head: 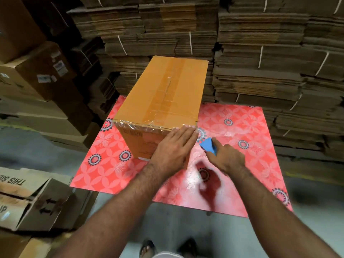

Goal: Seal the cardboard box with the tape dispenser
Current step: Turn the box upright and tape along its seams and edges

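Note:
A tall orange-brown cardboard box (163, 94) stands on a red flowered table (242, 131). Clear tape runs along its top seam and across its near top edge. My left hand (173, 146) lies flat against the box's near face, fingers spread up to the taped edge at the right corner. My right hand (226, 157) hovers just right of the box, gripping a small blue tool (208, 146), apparently the tape dispenser; most of it is hidden by my fingers.
Bundled stacks of flat cardboard (260, 62) form a wall behind the table. Brown cartons (37, 75) are piled at left, and an opened carton (28, 198) lies at lower left. My sandalled feet (149, 248) stand on grey floor.

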The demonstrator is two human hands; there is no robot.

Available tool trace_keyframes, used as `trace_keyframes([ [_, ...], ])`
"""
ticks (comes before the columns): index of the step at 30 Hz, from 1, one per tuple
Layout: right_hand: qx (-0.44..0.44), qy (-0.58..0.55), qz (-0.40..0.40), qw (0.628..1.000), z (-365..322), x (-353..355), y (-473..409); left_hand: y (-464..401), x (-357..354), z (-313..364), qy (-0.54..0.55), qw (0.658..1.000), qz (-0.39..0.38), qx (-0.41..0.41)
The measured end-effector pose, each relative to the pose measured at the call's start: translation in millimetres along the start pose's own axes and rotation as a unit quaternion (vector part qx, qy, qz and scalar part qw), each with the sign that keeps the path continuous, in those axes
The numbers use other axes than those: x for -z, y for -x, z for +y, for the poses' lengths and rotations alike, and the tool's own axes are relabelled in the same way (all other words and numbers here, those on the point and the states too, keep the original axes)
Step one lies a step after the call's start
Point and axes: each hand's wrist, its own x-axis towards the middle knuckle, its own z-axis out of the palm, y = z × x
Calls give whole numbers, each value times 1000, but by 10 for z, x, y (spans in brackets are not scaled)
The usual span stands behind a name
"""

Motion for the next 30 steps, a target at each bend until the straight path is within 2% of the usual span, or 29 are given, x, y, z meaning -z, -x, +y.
trace_keyframes([
  [2, -57, -42, -15, 997, 22, -283, 55, -14, -17, 11, -30, 999, 10, -1],
  [5, -100, -17, 0, 995, 109, -654, 113, -54, -41, 62, -79, 997, 10, 0],
  [7, -110, -12, 14, 994, 142, -847, 155, -63, -74, 100, -89, 996, 7, 9],
  [11, -120, -111, 10, 987, 143, -1117, 229, -79, -94, 121, -101, 995, 0, 20],
  [13, -120, -111, -13, 986, 129, -1184, 232, -82, -88, 126, -94, 995, -8, 24],
  [16, -97, -66, -55, 992, 119, -1099, 203, -62, -61, 140, -78, 996, -31, 30],
  [19, -91, -24, -73, 993, 25, -576, 161, 6, -45, 113, -23, 999, -11, 24],
  [20, -94, -53, -45, 993, -29, -371, 166, 28, -28, 84, 32, 999, 2, 25],
  [22, -53, -166, 91, 980, -187, -28, 199, 79, 54, -17, 147, 988, 30, 39],
  [25, 58, -333, 318, 886, -564, 429, 286, 165, 173, -207, 182, 980, 63, 56],
  [27, 114, -337, 377, 855, -827, 623, 291, 218, 188, -352, 188, 976, 77, 83],
  [30, 193, -251, 379, 870, -1215, 682, 272, 271, 100, -616, 194, 968, 84, 138],
])
